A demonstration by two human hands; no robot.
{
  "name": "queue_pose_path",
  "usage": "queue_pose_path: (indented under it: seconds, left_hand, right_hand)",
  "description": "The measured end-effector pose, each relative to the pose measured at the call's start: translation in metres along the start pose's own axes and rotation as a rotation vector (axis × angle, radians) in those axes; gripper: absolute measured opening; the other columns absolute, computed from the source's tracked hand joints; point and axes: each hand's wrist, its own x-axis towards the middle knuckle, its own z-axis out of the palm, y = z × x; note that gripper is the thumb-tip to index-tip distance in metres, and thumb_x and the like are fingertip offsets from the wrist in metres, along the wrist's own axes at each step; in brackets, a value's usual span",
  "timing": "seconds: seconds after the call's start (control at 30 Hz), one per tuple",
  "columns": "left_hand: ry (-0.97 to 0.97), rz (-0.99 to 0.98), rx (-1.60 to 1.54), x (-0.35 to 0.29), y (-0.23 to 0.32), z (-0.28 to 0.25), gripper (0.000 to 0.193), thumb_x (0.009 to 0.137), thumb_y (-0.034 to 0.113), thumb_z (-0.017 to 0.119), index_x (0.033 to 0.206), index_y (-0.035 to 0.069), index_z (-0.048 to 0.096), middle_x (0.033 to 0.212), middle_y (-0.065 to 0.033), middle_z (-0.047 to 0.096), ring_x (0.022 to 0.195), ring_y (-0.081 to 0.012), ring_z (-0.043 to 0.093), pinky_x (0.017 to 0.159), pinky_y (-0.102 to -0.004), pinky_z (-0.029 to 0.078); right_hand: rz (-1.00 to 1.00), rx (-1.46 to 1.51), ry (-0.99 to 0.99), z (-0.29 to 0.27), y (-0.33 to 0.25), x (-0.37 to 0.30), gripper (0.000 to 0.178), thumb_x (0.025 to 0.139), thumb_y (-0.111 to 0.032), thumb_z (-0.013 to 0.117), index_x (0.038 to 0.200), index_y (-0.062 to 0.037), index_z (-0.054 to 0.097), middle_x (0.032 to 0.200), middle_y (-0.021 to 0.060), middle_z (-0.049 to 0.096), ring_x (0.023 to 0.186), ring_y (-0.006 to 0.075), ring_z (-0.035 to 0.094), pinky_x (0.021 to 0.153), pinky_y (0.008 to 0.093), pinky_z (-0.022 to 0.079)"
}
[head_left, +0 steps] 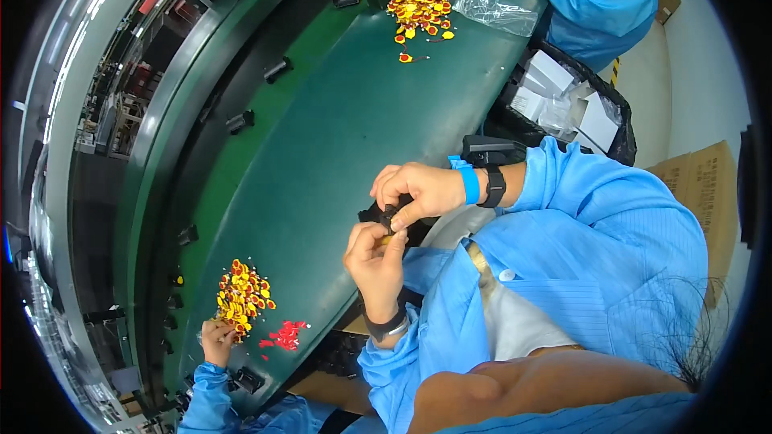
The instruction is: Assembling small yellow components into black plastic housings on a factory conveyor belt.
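Note:
Both my hands meet above the near edge of the green worktop. My right hand (422, 193), with a blue band and a black strap at its wrist, pinches a small black part (390, 215) between thumb and fingers. Just below it, my left hand (374, 261) is closed on the same part from the other side. A bit of yellow shows between the fingertips; the fingers cover most of the piece, so its kind cannot be made out. Another dark shape sits right behind the fingers.
Yellow-and-red discs with wires lie in piles (241, 297) on the green worktop (346, 120), beside small red pieces (284, 335). Black cylindrical parts (278, 70) stand along the green strip. A co-worker's hand (215, 343) touches the near pile. A bin of white boxes (549, 74) adjoins another person (603, 8).

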Motion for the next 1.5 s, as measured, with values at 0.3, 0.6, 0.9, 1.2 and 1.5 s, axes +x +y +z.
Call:
queue_pose_path:
  seconds: [0.3,0.6,0.9,1.2,1.5]
  left_hand:
    - [0.056,-0.275,-0.294,0.028,-0.009,-0.005,0.011,0.081,-0.004,0.065,0.087,-0.001,0.056,0.080,-0.0054,0.060,0.066,-0.0126,0.062,0.058,-0.0225,0.051]
    - [0.507,0.091,0.472,0.120,-0.031,-0.143,0.014,0.082,0.007,0.066,0.084,-0.005,0.059,0.073,-0.0101,0.064,0.060,-0.0131,0.061,0.058,-0.0258,0.048]
    - [0.641,0.105,1.193,0.237,-0.069,-0.221,0.015,0.076,0.012,0.069,0.087,0.002,0.067,0.092,-0.0119,0.062,0.080,-0.0287,0.062,0.073,-0.0360,0.049]
    - [0.637,-0.101,0.997,0.292,-0.125,-0.229,0.019,0.077,0.015,0.071,0.092,0.004,0.069,0.096,-0.0122,0.064,0.086,-0.0275,0.063,0.078,-0.0359,0.049]
    - [0.534,-0.013,1.103,0.262,-0.099,-0.212,0.036,0.074,0.015,0.070,0.107,0.004,0.063,0.112,-0.0173,0.056,0.103,-0.0326,0.056,0.089,-0.0380,0.045]
  right_hand:
    - [-0.054,-0.110,0.102,-0.017,0.006,0.015,0.039,0.076,-0.021,0.073,0.110,-0.0066,0.060,0.115,0.0082,0.058,0.114,0.0231,0.049,0.094,0.0379,0.040]
    - [0.161,-0.211,0.471,-0.076,0.036,-0.009,0.032,0.082,-0.018,0.068,0.108,-0.0016,0.059,0.109,0.0096,0.055,0.096,0.0190,0.055,0.079,0.0302,0.048]
    - [0.101,-0.240,0.623,-0.087,0.044,-0.019,0.006,0.083,-0.003,0.061,0.086,0.0015,0.059,0.093,0.0075,0.060,0.068,0.0115,0.055,0.060,0.0244,0.044]
    - [0.105,-0.213,0.611,-0.089,0.044,-0.007,0.003,0.083,-0.001,0.059,0.083,0.0014,0.059,0.086,0.0065,0.059,0.062,0.0090,0.050,0.053,0.0232,0.040]
    - [0.152,-0.153,0.577,-0.090,0.049,-0.002,0.004,0.084,-0.002,0.059,0.081,0.0011,0.059,0.086,0.0043,0.058,0.062,0.0062,0.048,0.053,0.0217,0.038]
